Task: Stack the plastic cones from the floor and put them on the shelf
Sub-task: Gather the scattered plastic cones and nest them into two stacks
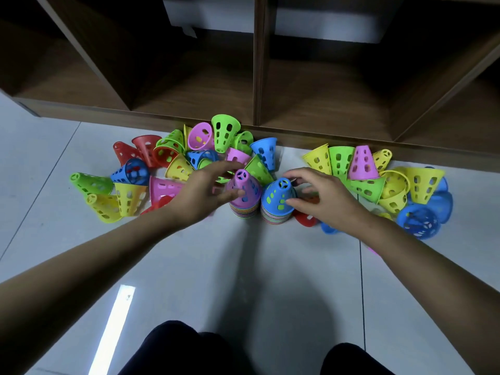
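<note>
Two stacks of perforated plastic cones stand side by side on the white floor: one topped by a pink cone (243, 186), the other by a blue cone (278, 194). My left hand (205, 189) curls round the pink-topped stack, thumb on its front and fingers behind. My right hand (322, 196) hovers beside the blue-topped stack with spread fingers, thumb near its side; contact is unclear. Several loose cones in green, yellow, red, blue and pink lie scattered left (127, 180) and right (378, 171) of the stacks.
A brown wooden shelf (257, 77) with open compartments runs along the floor just behind the cones, its base edge (311, 136) near the pile. White tiled floor (243, 266) lies toward me. My dark-clothed knees (189, 350) are at the bottom.
</note>
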